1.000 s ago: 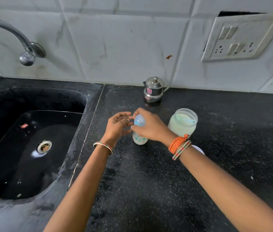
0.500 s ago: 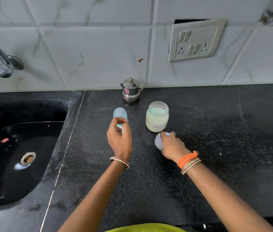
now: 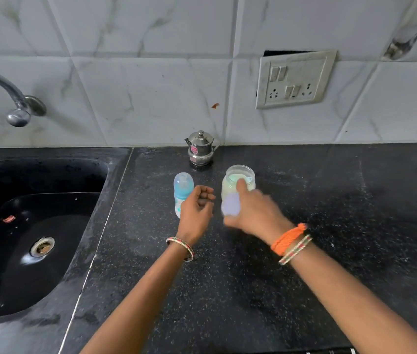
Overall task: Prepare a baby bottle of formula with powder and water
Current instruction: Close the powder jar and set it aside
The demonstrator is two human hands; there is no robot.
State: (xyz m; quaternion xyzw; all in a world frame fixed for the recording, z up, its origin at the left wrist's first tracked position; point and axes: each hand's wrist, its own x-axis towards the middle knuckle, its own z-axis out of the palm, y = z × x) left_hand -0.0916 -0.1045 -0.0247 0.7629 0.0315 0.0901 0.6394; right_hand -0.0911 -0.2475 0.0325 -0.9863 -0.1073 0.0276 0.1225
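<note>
A small baby bottle with a blue cap stands upright on the black counter. My left hand hovers just right of it, fingers curled loosely, holding nothing. A clear jar of pale powder stands open to the right. My right hand, blurred by motion, holds a pale round lid in front of the jar, with one finger up against the jar's side.
A small steel pot with a lid stands at the wall behind the bottle. A black sink with a tap lies to the left. A switch and socket plate is on the tiled wall.
My left hand has let go of the bottle and drawn to its right. My right hand has lifted the pale lid off the counter and brought it up to the jar.
</note>
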